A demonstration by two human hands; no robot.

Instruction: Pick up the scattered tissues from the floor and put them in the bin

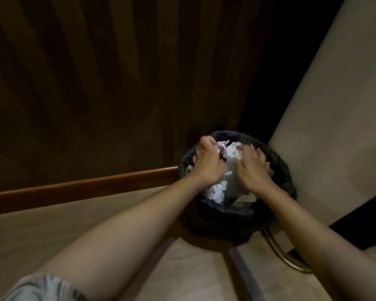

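Observation:
A round bin lined with a black bag stands on the floor against the wooden wall. White crumpled tissues fill its mouth. My left hand is over the bin's left side, fingers curled around tissues at the pile's edge. My right hand lies on the right of the pile, fingers spread and pressing on the tissues. Both hands hide part of the pile.
A dark wood-panelled wall rises behind the bin, with a brown skirting board along its foot. A pale piece of furniture stands at the right. A curved metal bar lies on the light floor by the bin.

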